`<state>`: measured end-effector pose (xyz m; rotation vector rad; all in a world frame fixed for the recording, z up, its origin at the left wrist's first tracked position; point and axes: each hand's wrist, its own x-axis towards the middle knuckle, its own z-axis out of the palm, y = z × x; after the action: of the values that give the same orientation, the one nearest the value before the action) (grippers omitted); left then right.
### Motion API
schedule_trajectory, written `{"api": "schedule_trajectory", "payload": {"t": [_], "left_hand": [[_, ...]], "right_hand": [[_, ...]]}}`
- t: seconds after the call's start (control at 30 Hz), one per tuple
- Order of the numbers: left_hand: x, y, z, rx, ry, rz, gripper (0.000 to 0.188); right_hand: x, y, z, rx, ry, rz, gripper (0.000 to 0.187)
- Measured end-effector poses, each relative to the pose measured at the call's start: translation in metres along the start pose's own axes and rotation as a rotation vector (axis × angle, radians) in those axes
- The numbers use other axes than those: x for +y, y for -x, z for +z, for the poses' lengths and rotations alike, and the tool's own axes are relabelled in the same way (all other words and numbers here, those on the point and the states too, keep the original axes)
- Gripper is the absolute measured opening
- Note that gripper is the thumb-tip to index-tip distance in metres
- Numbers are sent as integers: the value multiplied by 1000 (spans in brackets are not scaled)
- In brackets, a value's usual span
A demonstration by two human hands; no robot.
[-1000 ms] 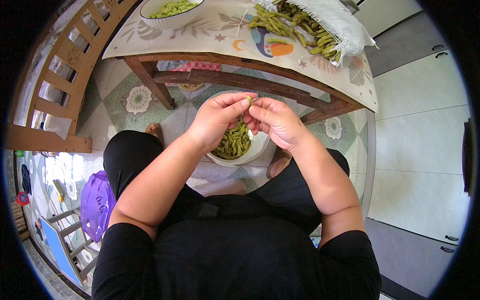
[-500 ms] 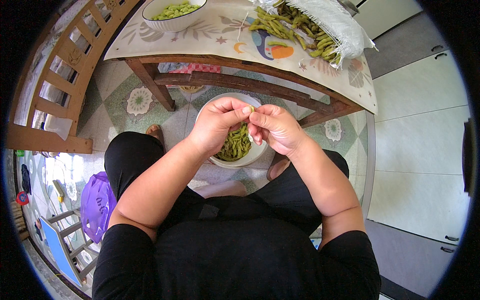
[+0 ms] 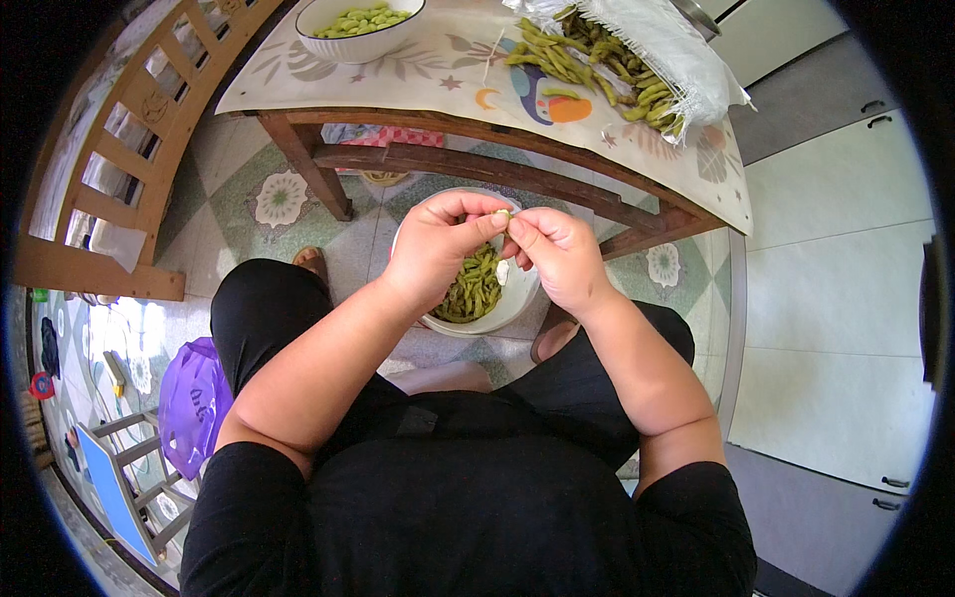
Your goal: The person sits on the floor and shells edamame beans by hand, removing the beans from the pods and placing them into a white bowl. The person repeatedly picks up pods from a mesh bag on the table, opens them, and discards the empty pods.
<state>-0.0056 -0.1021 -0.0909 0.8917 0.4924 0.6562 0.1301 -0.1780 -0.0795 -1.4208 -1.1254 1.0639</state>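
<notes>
Above a white bucket (image 3: 517, 306) on the floor, my left hand (image 3: 443, 249) and my right hand (image 3: 563, 255) meet fingertip to fingertip. Between their thumbs and forefingers is pinched a small pale-green bean (image 3: 504, 213); how much of it the fingers cover I cannot tell. A small white scrap (image 3: 502, 273) shows just below the right fingers. Inside the bucket lies a heap of green and brownish pods (image 3: 468, 291), partly hidden by my left hand.
On the table (image 3: 398, 92) ahead, a white bowl (image 3: 360, 45) holds shelled beans, and unshelled pods (image 3: 557, 60) spill from a white woven sack (image 3: 668, 50). Wooden rails (image 3: 114, 159) stand at left, above a purple bag (image 3: 192, 403) and a small chair (image 3: 124, 488). Cabinets (image 3: 831, 289) line the right.
Both hands remain over the bucket; the right fingers have drawn in more tightly at the bean. The white scrap below them shows more plainly. The whole view has shifted slightly.
</notes>
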Motion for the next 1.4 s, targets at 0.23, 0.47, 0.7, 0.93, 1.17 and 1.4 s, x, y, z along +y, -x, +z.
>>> {"api": "schedule_trajectory", "payload": {"t": [0.23, 0.47, 0.7, 0.93, 1.17, 1.4], "left_hand": [[-3, -6, -19, -200, 551, -410, 10], [-11, -2, -5, -117, 535, -265, 12], [-13, 4, 2, 31, -385, 312, 21], [-8, 7, 2, -91, -873, 548, 25], [-6, 5, -1, -118, -50, -32, 23], [-8, -1, -4, -143, 401, -148, 25]], "right_hand": [[5, -2, 1, -3, 225, -289, 14], [7, 1, 9, 105, 27, -180, 17], [3, -3, 10, 193, 387, -492, 12], [3, -3, 5, 187, 486, -590, 10], [-1, -1, 5, 112, 410, -506, 9], [9, -1, 6, 152, 153, -215, 15]]}}
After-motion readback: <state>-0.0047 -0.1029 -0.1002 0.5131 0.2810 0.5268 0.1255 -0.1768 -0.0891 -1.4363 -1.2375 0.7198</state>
